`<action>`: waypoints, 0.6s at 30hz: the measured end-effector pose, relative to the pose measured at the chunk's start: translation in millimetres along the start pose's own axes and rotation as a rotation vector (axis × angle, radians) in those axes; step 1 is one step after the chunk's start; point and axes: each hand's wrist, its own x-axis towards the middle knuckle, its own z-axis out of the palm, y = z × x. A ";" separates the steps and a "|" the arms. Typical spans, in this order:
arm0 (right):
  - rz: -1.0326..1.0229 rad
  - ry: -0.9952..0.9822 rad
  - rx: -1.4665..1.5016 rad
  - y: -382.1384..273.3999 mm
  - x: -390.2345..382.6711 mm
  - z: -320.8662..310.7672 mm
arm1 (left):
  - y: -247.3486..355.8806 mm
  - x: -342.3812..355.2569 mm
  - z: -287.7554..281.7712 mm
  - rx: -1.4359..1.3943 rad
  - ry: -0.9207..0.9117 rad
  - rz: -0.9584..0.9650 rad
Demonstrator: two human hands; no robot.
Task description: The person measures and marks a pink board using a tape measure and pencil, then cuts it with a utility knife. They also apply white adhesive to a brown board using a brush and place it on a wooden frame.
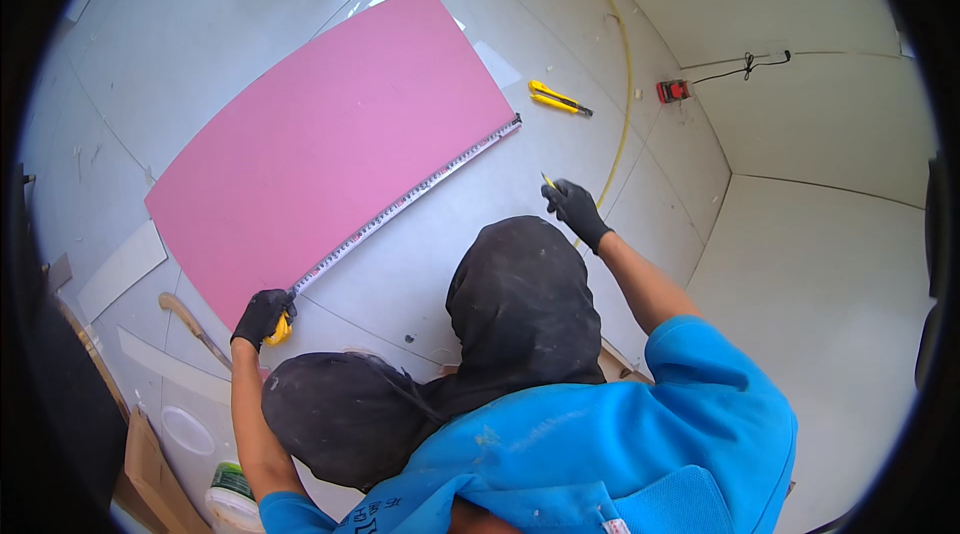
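A large pink board [335, 149] lies on the pale tiled floor in front of me. My left hand [263, 317], in a black glove, is closed around a yellow tape measure [280, 330] at the board's near left corner. Its white blade [400, 206] runs out along the near edge, its end hook at the right corner. In my black-gloved right hand [576, 212], raised right of my knee, is a short yellow pencil [548, 180] with its tip showing. A yellow and black utility knife [560, 99] lies beyond the board's right corner.
A yellow hose or cable [627, 84] curves across the floor at right. A red tool [674, 91] with a black cord sits by the white wall. At left lie a curved wooden handle [180, 309], white strips [122, 272], a bucket [232, 494] and a cardboard box [155, 464].
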 end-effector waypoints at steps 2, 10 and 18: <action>-0.018 -0.001 0.030 -8.2 22.3 -0.4 | 5.7 -0.3 -1.1 0.033 0.001 -0.038; -0.467 0.044 0.417 -50.5 91.8 20.0 | -21.3 0.7 2.2 0.442 0.056 0.024; -1.096 -0.238 0.035 -179.4 89.0 128.1 | -3.3 6.4 17.0 0.423 0.159 -0.314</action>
